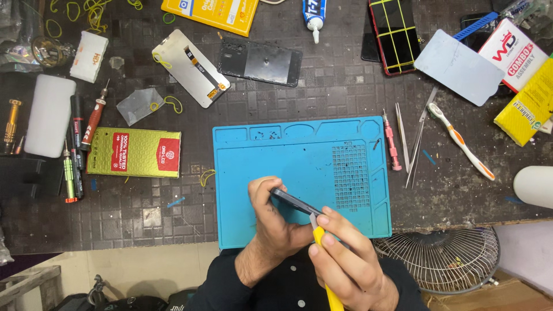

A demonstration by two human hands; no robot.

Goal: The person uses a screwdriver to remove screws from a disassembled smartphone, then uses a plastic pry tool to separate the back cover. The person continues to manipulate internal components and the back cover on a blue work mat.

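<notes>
Phone (292, 201) in left hand (276, 222), right hand (345, 259) w/ yellow tool (318, 235) at edge.

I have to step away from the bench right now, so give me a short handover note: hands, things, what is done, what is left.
Left hand: grip on a dark phone, held on edge above the blue mat.
Right hand: grip on a yellow-handled blade tool, its tip at the phone's edge.
Nearby: pink screwdriver and tweezers right of the mat.
Done: tool tip set against the phone's edge.
Left: whether the edge has opened cannot be told.

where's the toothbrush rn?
Head view, right side: the toothbrush lies on the table, right of the tweezers, below the pale blue sheet.
</notes>
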